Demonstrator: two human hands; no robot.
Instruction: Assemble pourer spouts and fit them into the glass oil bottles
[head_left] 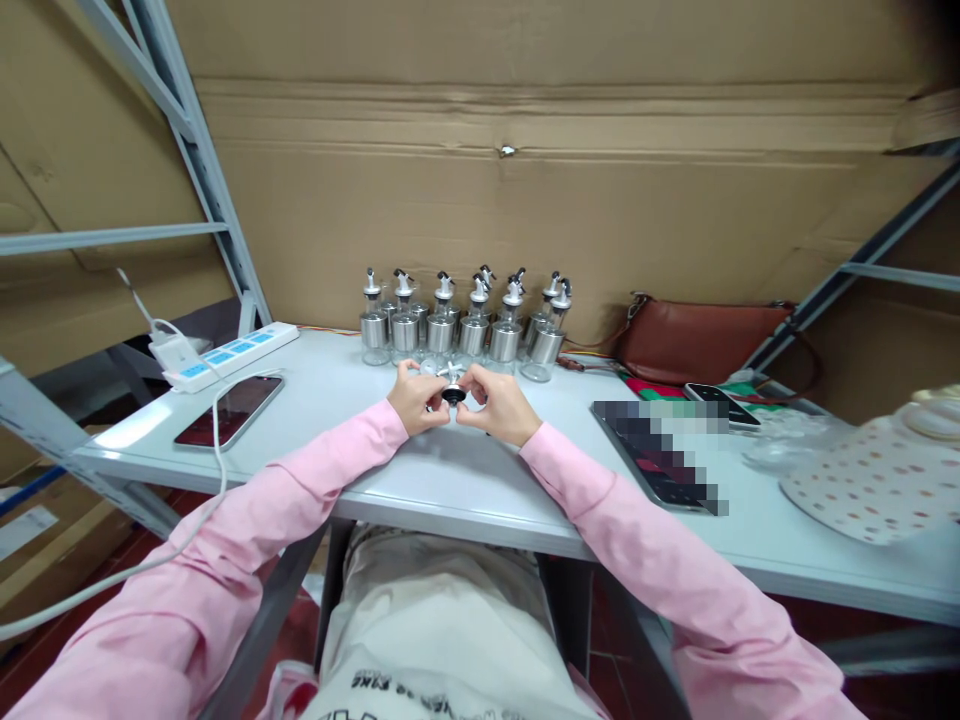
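Between my two hands is a small oil bottle pourer (453, 392) with a black base and a light spout, held above the white table. My left hand (418, 400) is closed, with its fingertips on the pourer's left side. On the opposite side, the curled thumb and fingers of my right hand (501, 404) pinch it too. Just beyond my hands stand several glass oil bottles (506, 341) with steel sleeves and pourer tops, grouped upright. The pourer's finer details are too small to make out.
A power strip (238, 355) and a phone (229, 411) with a white cable (219, 440) lie left. To the right are a tablet (637, 450), another phone (720, 402), a brown bag (697, 340) and a dotted white item (862, 485). Cardboard (525, 210) rises behind the table (465, 478).
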